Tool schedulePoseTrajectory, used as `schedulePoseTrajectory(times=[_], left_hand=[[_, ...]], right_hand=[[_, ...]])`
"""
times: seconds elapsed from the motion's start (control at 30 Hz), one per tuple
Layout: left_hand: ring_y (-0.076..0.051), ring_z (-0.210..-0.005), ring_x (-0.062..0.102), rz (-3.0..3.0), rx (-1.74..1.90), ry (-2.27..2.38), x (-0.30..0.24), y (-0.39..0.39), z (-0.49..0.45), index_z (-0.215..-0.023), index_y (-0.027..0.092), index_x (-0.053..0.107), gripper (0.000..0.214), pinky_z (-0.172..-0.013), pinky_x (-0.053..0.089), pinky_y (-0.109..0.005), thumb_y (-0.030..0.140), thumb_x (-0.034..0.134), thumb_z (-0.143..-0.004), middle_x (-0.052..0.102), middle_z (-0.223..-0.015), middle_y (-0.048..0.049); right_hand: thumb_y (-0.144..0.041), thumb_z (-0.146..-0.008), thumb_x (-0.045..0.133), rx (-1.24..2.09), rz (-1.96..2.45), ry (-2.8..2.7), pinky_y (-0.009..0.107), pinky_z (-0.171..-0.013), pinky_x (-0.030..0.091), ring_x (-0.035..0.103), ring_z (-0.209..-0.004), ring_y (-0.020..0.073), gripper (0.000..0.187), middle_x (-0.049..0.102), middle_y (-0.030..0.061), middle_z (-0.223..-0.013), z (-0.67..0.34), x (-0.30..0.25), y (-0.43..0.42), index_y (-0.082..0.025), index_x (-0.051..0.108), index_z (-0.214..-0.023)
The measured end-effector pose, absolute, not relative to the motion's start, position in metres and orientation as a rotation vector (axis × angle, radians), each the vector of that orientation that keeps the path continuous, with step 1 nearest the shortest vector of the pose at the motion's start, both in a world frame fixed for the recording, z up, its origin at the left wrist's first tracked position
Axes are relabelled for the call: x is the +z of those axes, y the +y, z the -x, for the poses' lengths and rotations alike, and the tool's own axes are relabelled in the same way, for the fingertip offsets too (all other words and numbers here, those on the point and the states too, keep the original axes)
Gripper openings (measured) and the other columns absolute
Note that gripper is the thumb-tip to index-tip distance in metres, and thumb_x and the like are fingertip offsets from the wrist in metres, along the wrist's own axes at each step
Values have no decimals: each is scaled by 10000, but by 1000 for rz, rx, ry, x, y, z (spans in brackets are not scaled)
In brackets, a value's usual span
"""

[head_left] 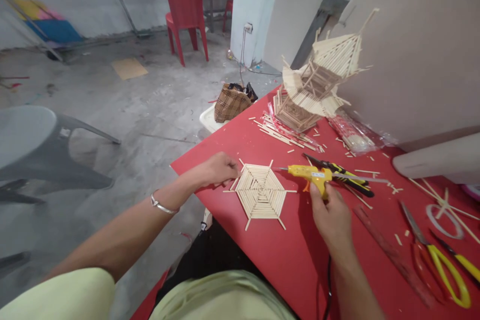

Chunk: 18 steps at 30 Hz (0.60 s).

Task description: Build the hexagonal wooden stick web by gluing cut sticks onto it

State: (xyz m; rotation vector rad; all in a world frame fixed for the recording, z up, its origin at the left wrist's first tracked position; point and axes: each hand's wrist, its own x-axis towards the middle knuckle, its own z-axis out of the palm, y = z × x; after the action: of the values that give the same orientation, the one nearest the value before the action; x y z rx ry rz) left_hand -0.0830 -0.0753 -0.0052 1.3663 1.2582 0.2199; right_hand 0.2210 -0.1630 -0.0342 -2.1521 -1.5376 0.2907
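Observation:
A flat hexagonal web of pale wooden sticks (261, 205) lies on the red table, its spokes poking out past the rim. At its upper left edge, my left hand (221, 169) has its fingers pinched together on what looks like a thin wooden stick (234, 183), mostly covered by the fingertips. My right hand (332, 215) is wrapped around a yellow hot glue gun (309, 173). The gun's nozzle points left, just off the web's upper right side. A clear glue stick (360, 178) extends from the gun's back.
Behind stands a tiered stick model (318, 80) beside loose sticks (279, 132) and a plastic-wrapped bundle (350, 132). Pliers (352, 182) lie behind the glue gun. Scissors (431, 250) and a tape roll (444, 221) rest at right. The red table's (221, 220) edge runs close to my body.

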Motion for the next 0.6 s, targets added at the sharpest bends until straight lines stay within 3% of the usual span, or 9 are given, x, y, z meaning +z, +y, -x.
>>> schedulePoseTrajectory(times=[0.2, 0.3, 0.43, 0.5, 0.6], left_hand=[[-67, -307, 377, -1381, 214, 1258, -5, -75, 82, -588, 177, 556, 188, -330, 288, -201, 239, 613, -756, 522, -443, 40], [-67, -301, 365, -1377, 213, 1285, -4, -75, 81, -586, 178, 551, 191, -329, 283, -202, 235, 606, -760, 511, -431, 44], [-69, -298, 369, -1380, 210, 1301, -2, -76, 80, -581, 182, 540, 197, -326, 289, -203, 224, 596, -765, 506, -426, 48], [-71, -300, 378, -1397, 205, 1300, -1, -77, 79, -574, 183, 533, 206, -328, 299, -203, 221, 592, -768, 507, -427, 48], [-72, -298, 379, -1417, 191, 1304, -2, -76, 79, -565, 186, 522, 222, -330, 311, -207, 226, 589, -773, 509, -428, 46]], right_hand=[[-566, -984, 333, 122, 2320, -1534, 314, -635, 337, 575, -755, 249, 499, 662, 93, -812, -250, -48, -183, -192, 655, -905], [-480, -1016, 328, -137, 2284, -1684, 339, -668, 351, 567, -763, 258, 503, 654, 118, -786, -254, -47, -182, -161, 690, -873], [-419, -980, 500, -616, 2096, -1772, 375, -714, 387, 562, -818, 279, 392, 670, 161, -868, -244, -34, -183, -106, 727, -1043], [-357, -964, 562, -612, 1935, -1872, 373, -748, 416, 576, -862, 268, 312, 679, 149, -926, -229, -26, -185, -119, 715, -1096], [-254, -959, 593, -317, 1587, -2126, 346, -810, 453, 601, -876, 221, 191, 688, 99, -934, -201, -21, -188, -148, 700, -1077]])
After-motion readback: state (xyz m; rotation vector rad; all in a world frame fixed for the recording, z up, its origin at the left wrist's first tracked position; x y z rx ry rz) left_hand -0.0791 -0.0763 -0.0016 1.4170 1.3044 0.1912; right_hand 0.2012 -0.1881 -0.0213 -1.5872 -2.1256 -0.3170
